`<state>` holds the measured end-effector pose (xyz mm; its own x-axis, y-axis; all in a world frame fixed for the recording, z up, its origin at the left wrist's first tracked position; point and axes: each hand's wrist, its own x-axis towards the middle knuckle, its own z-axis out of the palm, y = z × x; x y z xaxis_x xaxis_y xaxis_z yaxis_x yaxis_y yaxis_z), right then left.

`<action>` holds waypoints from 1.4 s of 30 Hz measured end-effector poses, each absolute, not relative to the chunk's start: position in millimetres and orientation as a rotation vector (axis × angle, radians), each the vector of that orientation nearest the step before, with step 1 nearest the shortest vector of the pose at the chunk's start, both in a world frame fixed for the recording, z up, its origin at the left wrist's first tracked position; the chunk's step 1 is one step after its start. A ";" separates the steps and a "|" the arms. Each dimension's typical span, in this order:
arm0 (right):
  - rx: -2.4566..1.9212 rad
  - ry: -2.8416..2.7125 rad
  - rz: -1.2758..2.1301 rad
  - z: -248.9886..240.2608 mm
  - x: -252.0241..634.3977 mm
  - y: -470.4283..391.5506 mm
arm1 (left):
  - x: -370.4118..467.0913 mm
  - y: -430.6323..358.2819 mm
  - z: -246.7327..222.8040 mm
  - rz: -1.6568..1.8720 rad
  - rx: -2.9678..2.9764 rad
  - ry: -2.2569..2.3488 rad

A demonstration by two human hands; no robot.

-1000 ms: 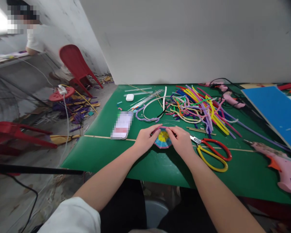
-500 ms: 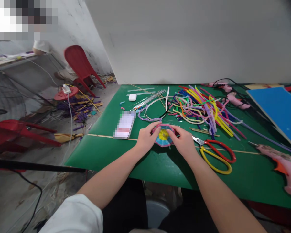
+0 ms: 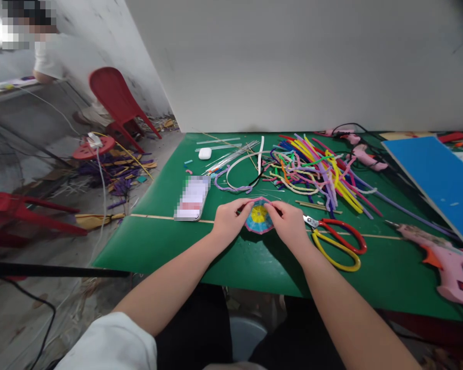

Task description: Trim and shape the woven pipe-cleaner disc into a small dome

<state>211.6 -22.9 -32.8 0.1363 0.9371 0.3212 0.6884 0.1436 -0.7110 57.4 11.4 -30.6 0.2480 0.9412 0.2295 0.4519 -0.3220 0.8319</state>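
Between my hands is a small round disc (image 3: 259,222) of coloured strands, yellow in the middle, blue around it and pink along the rim. My left hand (image 3: 232,217) pinches its left edge, and my right hand (image 3: 289,218) pinches the right edge. The disc is held above the green tabletop (image 3: 170,246), its face turned toward me. Close by on the right lie scissors (image 3: 332,239) with one red and one yellow handle. Beyond my hands is a heap of colourful pipe cleaners (image 3: 316,172). My fingertips partly cover the disc's upper edge.
A phone (image 3: 193,199) and a white earbud case (image 3: 205,153) lie at the left. On the right are a pink glue gun (image 3: 435,257) and a blue board (image 3: 435,180). A white panel (image 3: 293,67) closes off the back. A person sits beyond the red chair (image 3: 118,100).
My hands have shifted slightly on the disc, and its face now shows rounder and more toward me. The whole view has swung a little to the right.
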 end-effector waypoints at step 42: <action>-0.981 -0.811 1.398 -33.9 212.8 -17.2 | 50.6 21.6 -21.7 0.877 0.780 0.661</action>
<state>212.8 -17.2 -33.9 0.0395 0.9945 -0.0971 -0.4092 -0.0726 -0.9095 50.6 21.6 -21.7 0.4831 0.8558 -0.1851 -0.4135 0.4093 0.8133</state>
